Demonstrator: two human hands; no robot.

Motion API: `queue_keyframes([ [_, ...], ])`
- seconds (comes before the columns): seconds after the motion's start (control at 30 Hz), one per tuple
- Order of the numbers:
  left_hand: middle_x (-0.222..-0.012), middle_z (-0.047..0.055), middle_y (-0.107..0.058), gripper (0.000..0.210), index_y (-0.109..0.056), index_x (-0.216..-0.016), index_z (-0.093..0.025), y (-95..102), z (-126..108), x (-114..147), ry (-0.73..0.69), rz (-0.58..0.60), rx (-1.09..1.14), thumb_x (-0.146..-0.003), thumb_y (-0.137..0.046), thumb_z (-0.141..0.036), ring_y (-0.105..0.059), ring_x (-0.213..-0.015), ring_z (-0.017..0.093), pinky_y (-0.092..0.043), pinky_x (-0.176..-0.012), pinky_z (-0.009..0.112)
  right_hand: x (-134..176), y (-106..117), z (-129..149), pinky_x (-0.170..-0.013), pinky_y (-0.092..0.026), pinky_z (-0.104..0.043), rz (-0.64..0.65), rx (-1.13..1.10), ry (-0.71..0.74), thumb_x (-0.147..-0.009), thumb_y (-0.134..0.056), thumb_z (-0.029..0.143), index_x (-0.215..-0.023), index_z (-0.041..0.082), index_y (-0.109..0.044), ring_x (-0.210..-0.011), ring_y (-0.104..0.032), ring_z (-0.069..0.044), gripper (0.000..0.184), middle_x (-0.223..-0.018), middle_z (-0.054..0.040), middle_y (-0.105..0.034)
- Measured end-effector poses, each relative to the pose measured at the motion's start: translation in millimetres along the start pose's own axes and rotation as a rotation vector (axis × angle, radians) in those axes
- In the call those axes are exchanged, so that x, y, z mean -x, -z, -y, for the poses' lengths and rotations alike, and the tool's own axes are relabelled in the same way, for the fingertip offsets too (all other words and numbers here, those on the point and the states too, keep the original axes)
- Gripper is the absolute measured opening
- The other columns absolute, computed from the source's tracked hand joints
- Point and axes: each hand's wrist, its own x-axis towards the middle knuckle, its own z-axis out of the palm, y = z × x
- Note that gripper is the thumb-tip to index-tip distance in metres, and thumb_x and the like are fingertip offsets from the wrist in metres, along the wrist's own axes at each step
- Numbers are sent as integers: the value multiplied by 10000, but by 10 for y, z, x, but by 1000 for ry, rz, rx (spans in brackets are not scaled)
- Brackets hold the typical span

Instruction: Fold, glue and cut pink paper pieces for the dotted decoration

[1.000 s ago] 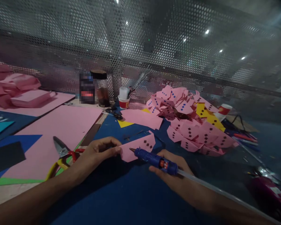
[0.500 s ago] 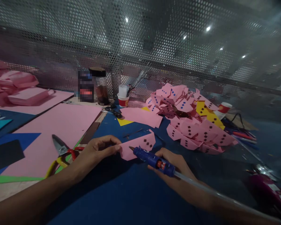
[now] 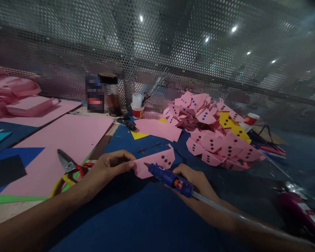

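A lidded jar [image 3: 113,101] and a paper cup [image 3: 138,112] stand before a perforated screen [image 3: 178,49].

Left hand [image 3: 113,166] in a pinch, right hand [image 3: 197,179] curled

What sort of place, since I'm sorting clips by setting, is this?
Probably a craft workspace, perhaps a small workshop: a glue gun in the right hand, scissors on a large pink sheet, and a pile of mostly pink cutouts.

Bare, slender forearms [image 3: 57,205]; fingers [image 3: 124,168] apparently bare, right ones shadowed.
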Motion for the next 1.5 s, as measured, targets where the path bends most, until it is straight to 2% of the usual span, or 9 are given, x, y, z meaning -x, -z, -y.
queue_keyframes([
  [0.33,-865,6,-768,208,-764,-877,-247,5,23,-12,-5,24,43,-889,-764,-455,-673,-842,177,-494,-780,263,-1,7,-17,-560,-331,-248,2,17,-3,-903,-640,185,-980,215,-632,-637,-542,-140,83,-887,-11,-690],
  [0.53,-869,5,-769,215,-765,-876,-248,2,23,-7,4,27,40,-888,-765,-462,-674,-848,181,-487,-783,270,-14,10,-35,-555,-327,-249,16,22,0,-900,-638,195,-990,217,-632,-649,-565,-147,93,-882,-12,-696],
  [1.0,-876,8,-771,220,-764,-890,-236,12,70,-19,-2,33,48,-894,-762,-456,-677,-854,182,-483,-788,271,-23,29,22,-554,-289,-250,34,36,-35,-906,-600,200,-931,197,-618,-607,-524,-141,31,-776,-3,-637],
  [1.23,-869,0,-771,221,-765,-884,-244,6,68,-27,0,46,51,-894,-763,-464,-682,-844,174,-480,-782,263,-37,41,19,-568,-278,-255,44,10,3,-901,-582,214,-898,195,-595,-612,-496,-136,23,-761,2,-609],
  [1.5,-853,8,-776,222,-771,-870,-240,5,76,-28,-20,34,42,-882,-771,-462,-681,-817,175,-486,-750,262,-37,41,28,-579,-270,-261,65,48,-20,-894,-586,225,-896,189,-586,-619,-516,-138,36,-782,-7,-626],
])
